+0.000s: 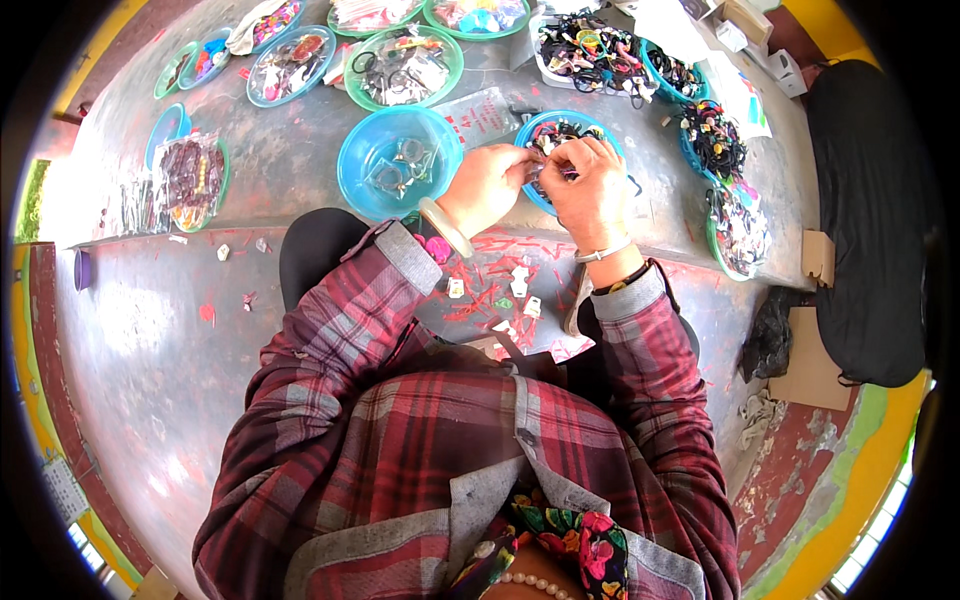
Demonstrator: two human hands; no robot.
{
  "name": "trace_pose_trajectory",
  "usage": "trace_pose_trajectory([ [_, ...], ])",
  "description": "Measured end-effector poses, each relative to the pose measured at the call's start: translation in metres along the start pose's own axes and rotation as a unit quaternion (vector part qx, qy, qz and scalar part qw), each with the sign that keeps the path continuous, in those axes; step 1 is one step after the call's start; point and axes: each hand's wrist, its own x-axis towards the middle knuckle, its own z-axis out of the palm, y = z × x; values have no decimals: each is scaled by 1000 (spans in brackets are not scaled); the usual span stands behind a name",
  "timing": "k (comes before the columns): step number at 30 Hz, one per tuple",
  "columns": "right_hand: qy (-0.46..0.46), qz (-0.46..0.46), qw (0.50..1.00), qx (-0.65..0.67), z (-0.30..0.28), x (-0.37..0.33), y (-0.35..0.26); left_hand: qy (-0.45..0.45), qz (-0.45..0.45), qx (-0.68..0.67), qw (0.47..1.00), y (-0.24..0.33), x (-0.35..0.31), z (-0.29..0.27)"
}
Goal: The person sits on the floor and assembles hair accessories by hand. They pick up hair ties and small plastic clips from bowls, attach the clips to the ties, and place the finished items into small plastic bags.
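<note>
My left hand [488, 190] and my right hand [592, 195] meet over the near rim of a blue basin [612, 135] of mixed dark, red and white small items. The fingertips of both are pinched together. Between them shows a bit of something thin and shiny, like clear plastic, but the fingers mostly cover it. Just left of my left hand stands another blue basin [362, 150]. A few clear packets [405, 165] with dark loops, like hair ties, lie inside it.
Green basins of packets [405, 70] stand farther back. Dark looped bands fill a white container [592, 55] and a basin [712, 140] to the right. Red scraps and white tags [519, 282] litter the floor between my legs. A black-covered bulk [865, 220] stands far right.
</note>
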Motion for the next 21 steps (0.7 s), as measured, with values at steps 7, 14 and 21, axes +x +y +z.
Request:
trace_pose_trajectory([
  [7,32,85,986,136,-12,6,6,1,-176,-242,954,4,6,-13],
  [14,53,126,971,196,-23,6,15,94,-237,-422,870,-6,11,-35],
  [21,-127,-90,960,233,0,-20,6,175,-165,-433,869,0,13,-48],
])
